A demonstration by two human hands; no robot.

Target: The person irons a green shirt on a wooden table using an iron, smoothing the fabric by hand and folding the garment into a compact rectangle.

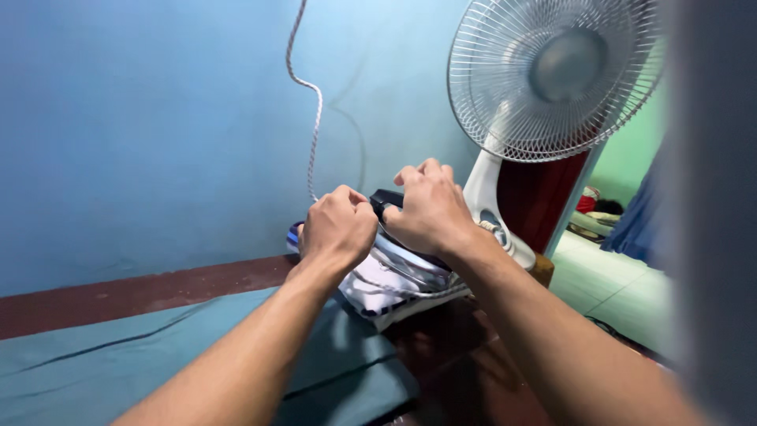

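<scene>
Gripping 1 electric iron (398, 272) from above, 2 bare hands meet over its dark handle at the far right corner of a teal mat (158, 355). Left hand (339, 227) is balled into a fist with knuckles up, seemingly pinching the braided cord (314, 126) where it comes down to the iron; what lies inside the curled fingers cannot be made out. Right hand (430, 209) is clasped over the black handle, fingers bent across its top, touching the left hand's knuckles. Both forearms stretch in from the bottom edge of the view.

1 cord, white with darker flecks, climbs from the hands up the blue wall (142, 134) and leaves at the top edge, bending once on the way. The iron's pale body, white and silver with a blue trim at its left end, sits tilted with part of it past the mat's right edge, above a dark reddish floor (457, 371).

1 white standing fan (552, 75) rises just beside the iron on the right, its round wire cage near the right hand and its blades blurred. 1 maroon band runs along the foot of the wall. Beyond the fan, 1 doorway (611, 260) opens onto a pale green tiled room.
</scene>
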